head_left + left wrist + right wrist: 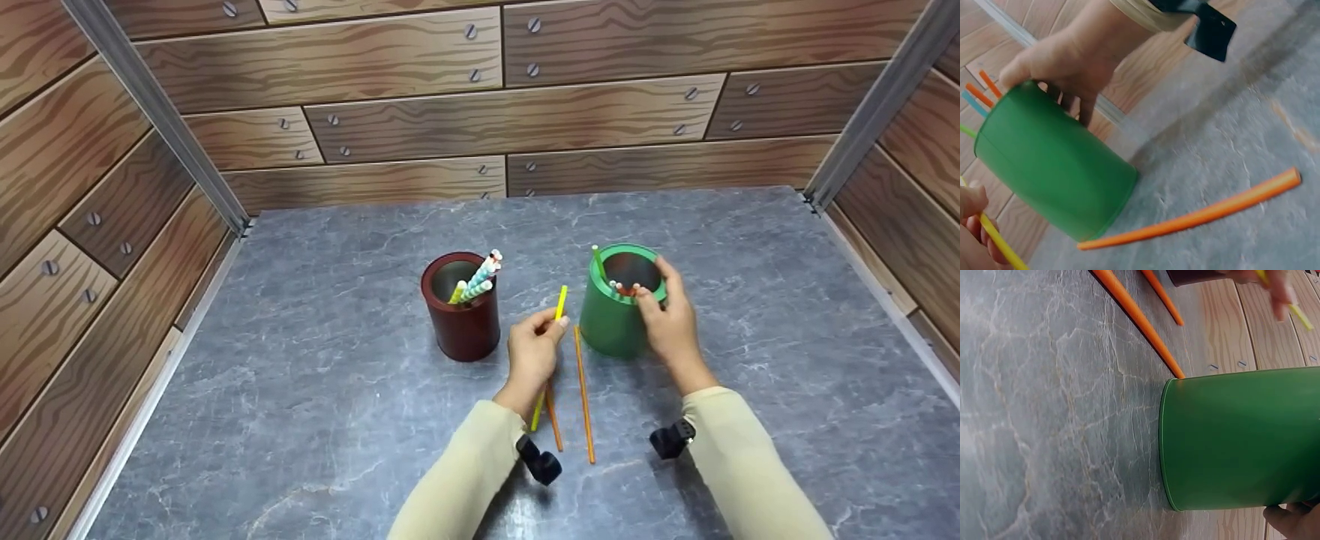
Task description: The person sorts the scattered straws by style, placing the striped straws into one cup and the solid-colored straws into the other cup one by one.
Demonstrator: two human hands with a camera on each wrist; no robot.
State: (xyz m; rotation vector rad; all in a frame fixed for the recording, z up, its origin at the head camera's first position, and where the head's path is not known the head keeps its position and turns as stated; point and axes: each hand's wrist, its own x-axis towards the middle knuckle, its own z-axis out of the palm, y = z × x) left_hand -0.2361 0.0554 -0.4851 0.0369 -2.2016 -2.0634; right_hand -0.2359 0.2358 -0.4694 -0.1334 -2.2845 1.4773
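Note:
My left hand [532, 352] pinches a yellow straw [562, 301] between thumb and fingers, with the straw's lower end showing below the wrist. The green cup [611, 330] stands upright to its right. Around that cup's right rim, my right hand [671, 326] grips with thumb and fingers. Inside the green cup are a green straw [598, 261] and several others, with orange and blue ends [974, 104] seen in the left wrist view. An orange straw [584, 397] lies on the table, one end close to the cup's base.
A dark red cup [465, 330] stands left of my left hand, holding striped straws [482, 274] and a yellow-green one. A second orange straw [553, 420] lies near my left wrist. Wood-patterned walls [420, 127] enclose the grey marbled table [315, 360].

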